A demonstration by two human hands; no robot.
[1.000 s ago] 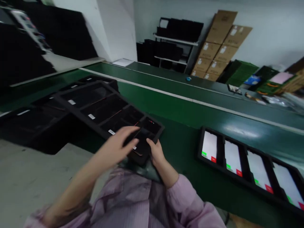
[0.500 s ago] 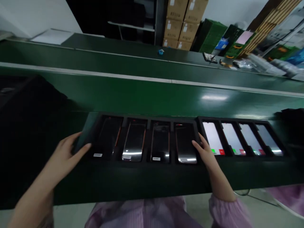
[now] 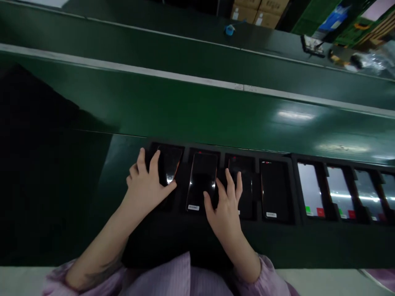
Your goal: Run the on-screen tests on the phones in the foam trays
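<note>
A black tray (image 3: 183, 181) on the green bench holds several dark-screened phones in separate slots. My left hand (image 3: 145, 183) is over the leftmost phone (image 3: 173, 160), fingers spread, thumb across its lower part; whether it touches the glass I cannot tell. Fingers apart, my right hand (image 3: 226, 207) reaches between the second phone (image 3: 200, 176) and the third phone (image 3: 247, 179), covering part of the third. White labels show at the lower ends of some phones. The rightmost dark phone (image 3: 274, 189) lies untouched in its slot.
Directly to the right, a second black tray (image 3: 294, 185) holds phones with lit white screens (image 3: 309, 183) and green and red corner blocks. A dark bulky object (image 3: 37, 107) stands at the left. On the far ledge are a blue roll (image 3: 229, 29) and cartons (image 3: 267, 18) behind.
Both hands have left the tray's two ends and moved onto the phones, the right one going left. The view has tilted down and shifted, so the trays appear further right.
</note>
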